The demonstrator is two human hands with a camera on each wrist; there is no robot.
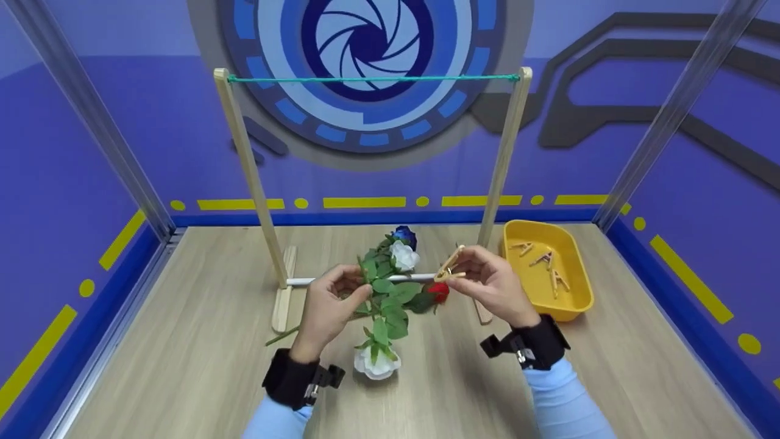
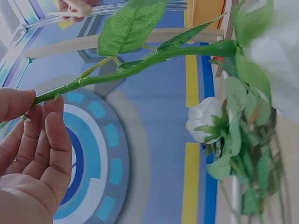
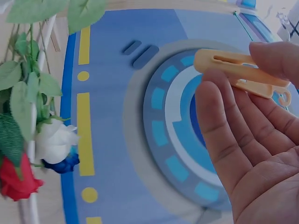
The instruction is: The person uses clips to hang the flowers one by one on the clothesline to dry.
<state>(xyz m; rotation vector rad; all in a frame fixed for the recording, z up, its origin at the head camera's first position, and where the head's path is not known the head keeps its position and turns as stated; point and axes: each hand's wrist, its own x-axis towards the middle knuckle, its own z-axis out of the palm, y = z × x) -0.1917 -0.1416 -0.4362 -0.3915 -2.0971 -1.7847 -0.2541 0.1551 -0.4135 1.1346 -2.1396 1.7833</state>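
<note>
White rose (image 1: 378, 364), head-down under stem-pinching left hand (image 1: 329, 308), clothespin (image 3: 238, 71) between fingertips of right hand (image 1: 496, 285)

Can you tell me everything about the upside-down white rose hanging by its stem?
That white rose has layered petals, green sepals behind them, a green stem and veined green leaves. It looks artificial, maybe fabric and plastic. The left grip pinches its stem, so it hangs bloom-down, nearer the head camera than the other flowers. Whether the bloom touches the table isn't clear.
</note>
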